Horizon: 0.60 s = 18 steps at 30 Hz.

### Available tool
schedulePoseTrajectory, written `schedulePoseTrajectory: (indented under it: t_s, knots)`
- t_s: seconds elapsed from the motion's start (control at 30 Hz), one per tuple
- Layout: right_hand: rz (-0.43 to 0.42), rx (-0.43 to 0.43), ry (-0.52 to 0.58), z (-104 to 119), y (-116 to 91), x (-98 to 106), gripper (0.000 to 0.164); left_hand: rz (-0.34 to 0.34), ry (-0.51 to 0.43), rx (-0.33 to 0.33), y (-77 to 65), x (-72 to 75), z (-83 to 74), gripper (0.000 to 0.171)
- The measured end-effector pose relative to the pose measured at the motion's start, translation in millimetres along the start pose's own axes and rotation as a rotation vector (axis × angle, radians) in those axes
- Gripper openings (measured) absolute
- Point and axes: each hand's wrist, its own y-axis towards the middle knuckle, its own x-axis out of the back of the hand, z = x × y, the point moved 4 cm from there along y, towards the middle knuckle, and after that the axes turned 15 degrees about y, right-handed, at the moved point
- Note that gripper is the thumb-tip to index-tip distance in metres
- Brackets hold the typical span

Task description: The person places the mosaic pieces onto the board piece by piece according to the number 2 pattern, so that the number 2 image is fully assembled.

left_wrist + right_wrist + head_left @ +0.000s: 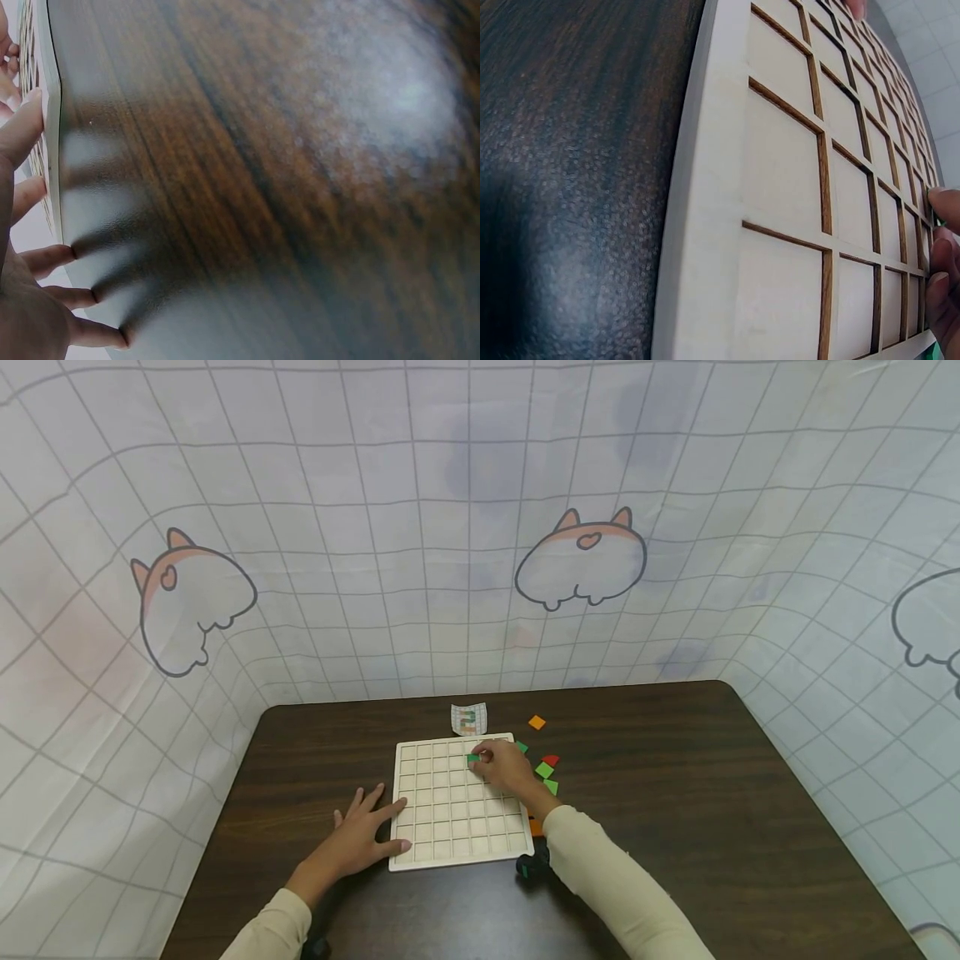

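Observation:
A pale, square grid board (450, 810) lies on the dark wooden table. My right hand (501, 766) pinches a small green tile (472, 759) over the cells near the board's far right part. In the right wrist view, those curled fingers (945, 259) appear at the right edge, with only slivers of green showing. My left hand (356, 839) is spread at the board's left side. Its thumb and index finger rest on the border, while the other fingertips (90, 295) touch the table in the left wrist view.
Beyond the board lies a small card (468, 720) with a printed coloured pattern. To the right are an orange tile (537, 722), a red tile (551, 760), light green tiles (544, 770) and more orange (536, 828), partly behind my right arm. A patterned curtain (450, 568) surrounds the table.

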Motion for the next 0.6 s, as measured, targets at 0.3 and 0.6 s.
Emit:
schedulePoseTrajectory:
  t_s: [0.3, 0.6]
  knots:
    - [0.002, 0.013, -0.004, 0.3, -1.2, -0.1, 0.022, -0.009, -0.002, -0.009, 0.4, -0.1, 0.9, 0.077]
    - [-0.004, 0.017, -0.026, 0.1, -1.0, -0.7, 0.020, -0.009, -0.002, -0.003, -1.1, 0.7, 0.3, 0.077]
